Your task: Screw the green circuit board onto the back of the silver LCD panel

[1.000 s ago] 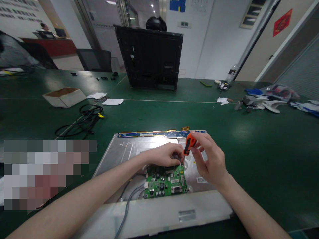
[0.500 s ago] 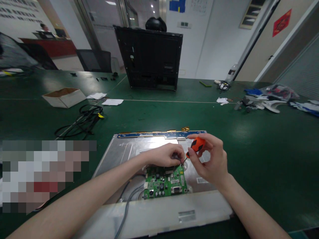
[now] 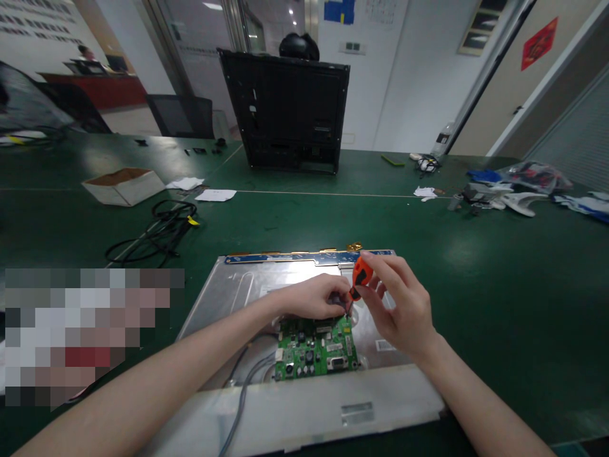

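Note:
A green circuit board (image 3: 316,349) lies on the metal back of a display panel (image 3: 223,298). My right hand (image 3: 402,304) grips the orange-and-black handle of a screwdriver (image 3: 362,271); its thin shaft points down to the board's upper right corner. Just left of that tip, my left hand (image 3: 318,296) is closed, its fingers curled at the board's top edge. Whatever those fingers pinch is hidden. Grey cables (image 3: 245,387) run from the board's left side toward the near edge, across a whitish strip (image 3: 299,412) along the panel's front.
Beyond the panel stands a black monitor casing (image 3: 290,114). To the left are a coiled black cable (image 3: 162,231), an open box (image 3: 124,187) and papers (image 3: 216,195). Gloves, a plastic bag (image 3: 535,176) and a bottle (image 3: 441,139) lie or stand at the far right of the green table (image 3: 499,279).
The screwdriver handle has swung left and stands more upright, and my right hand's fingers have shifted with it. My left hand and the board have stayed in place.

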Demonstrator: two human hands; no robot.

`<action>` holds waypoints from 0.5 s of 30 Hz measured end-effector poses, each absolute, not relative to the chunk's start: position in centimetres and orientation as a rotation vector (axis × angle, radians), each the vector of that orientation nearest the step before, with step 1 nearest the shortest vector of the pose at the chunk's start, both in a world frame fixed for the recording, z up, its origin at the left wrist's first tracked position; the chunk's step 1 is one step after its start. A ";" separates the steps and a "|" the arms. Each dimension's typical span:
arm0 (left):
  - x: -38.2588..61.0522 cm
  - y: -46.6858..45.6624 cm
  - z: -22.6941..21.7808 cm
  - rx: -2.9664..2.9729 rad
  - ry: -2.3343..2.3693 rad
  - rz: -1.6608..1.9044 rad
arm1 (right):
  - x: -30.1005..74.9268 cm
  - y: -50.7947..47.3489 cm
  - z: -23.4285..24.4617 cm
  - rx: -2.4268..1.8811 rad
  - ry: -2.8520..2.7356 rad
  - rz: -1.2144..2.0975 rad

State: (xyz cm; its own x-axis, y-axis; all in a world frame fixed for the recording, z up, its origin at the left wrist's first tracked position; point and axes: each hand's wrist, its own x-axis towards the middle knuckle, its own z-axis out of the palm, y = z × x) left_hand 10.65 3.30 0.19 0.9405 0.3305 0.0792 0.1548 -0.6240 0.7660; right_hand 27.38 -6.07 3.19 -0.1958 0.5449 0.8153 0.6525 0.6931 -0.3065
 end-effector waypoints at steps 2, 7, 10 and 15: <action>10.7 3.3 0.2 2.256 0.347 0.267 | 27.4 -6.1 3.2 -0.943 -1.872 -0.102; 10.6 3.3 0.2 2.239 0.356 0.246 | 27.3 -6.1 3.1 -0.918 -1.835 -0.058; 10.6 3.3 0.3 2.239 0.354 0.227 | 27.3 -6.0 3.1 -0.882 -1.799 -0.086; 10.6 3.2 0.3 2.240 0.353 0.258 | 27.2 -6.0 3.2 -0.908 -1.796 -0.170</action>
State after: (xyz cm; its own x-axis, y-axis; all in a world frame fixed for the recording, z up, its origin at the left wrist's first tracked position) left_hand 10.58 3.23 0.30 0.9392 0.3369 0.0663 0.1656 -0.6137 0.7719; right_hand 27.23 -5.99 3.22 -0.1440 0.4972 0.8556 0.6491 0.7001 -0.2976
